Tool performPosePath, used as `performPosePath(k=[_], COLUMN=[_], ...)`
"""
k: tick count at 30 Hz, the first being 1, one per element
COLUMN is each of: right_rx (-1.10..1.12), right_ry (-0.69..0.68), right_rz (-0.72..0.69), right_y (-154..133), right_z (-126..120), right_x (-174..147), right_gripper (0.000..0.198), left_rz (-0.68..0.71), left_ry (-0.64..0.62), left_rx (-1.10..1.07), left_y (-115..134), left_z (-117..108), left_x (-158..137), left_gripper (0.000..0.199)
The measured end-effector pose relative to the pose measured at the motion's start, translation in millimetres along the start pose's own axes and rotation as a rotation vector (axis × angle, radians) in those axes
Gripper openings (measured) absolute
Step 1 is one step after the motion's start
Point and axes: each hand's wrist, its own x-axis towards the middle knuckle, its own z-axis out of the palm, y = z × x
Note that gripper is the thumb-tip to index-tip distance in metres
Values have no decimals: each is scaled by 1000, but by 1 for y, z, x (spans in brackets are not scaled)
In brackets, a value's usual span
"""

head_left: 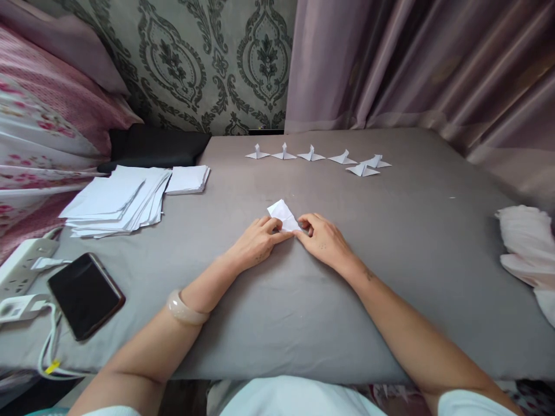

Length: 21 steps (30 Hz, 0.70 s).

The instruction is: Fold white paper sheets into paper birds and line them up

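A small folded piece of white paper point(284, 215) lies on the grey cloth of the table, between my two hands. My left hand point(260, 240) is closed on its near left edge, thumb and fingers pressed on the paper. At the near right corner, the thumb and fingers of my right hand point(321, 234) pinch the same paper. The two thumbs almost meet at its near edge. Farther back stand several folded paper birds point(311, 153) in a row, with one point(362, 169) in front of the others at the right end.
Left of my hands lie a pile of larger white sheets point(117, 199) and a stack of small ones point(188, 179). A black folded item point(158, 147) is behind them. Nearer are a phone point(87, 296), a power strip point(21, 266) and white cables. White cloth point(526, 242) lies far right.
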Motion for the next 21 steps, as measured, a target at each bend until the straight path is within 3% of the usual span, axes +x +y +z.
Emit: performPosePath(k=[3, 6, 10, 16, 21], right_rx=[-59, -7, -79, -357, -409], right_ry=[8, -5, 30, 160, 115], right_rz=[0, -45, -224, -433, -474], right_y=[-3, 0, 3, 3, 3], right_z=[8, 10, 7, 1, -3], right_x=[-1, 1, 2, -1, -6], right_gripper=[26, 20, 17, 35, 34], left_rz=[-24, -163, -347, -212, -75], left_ry=[79, 238, 453, 357, 221], left_rx=[-85, -155, -88, 109, 87], left_y=[0, -2, -5, -1, 3], left_z=[1, 2, -1, -9, -12], left_x=[0, 1, -1, -6, -6], left_gripper=[35, 30, 50, 21, 25])
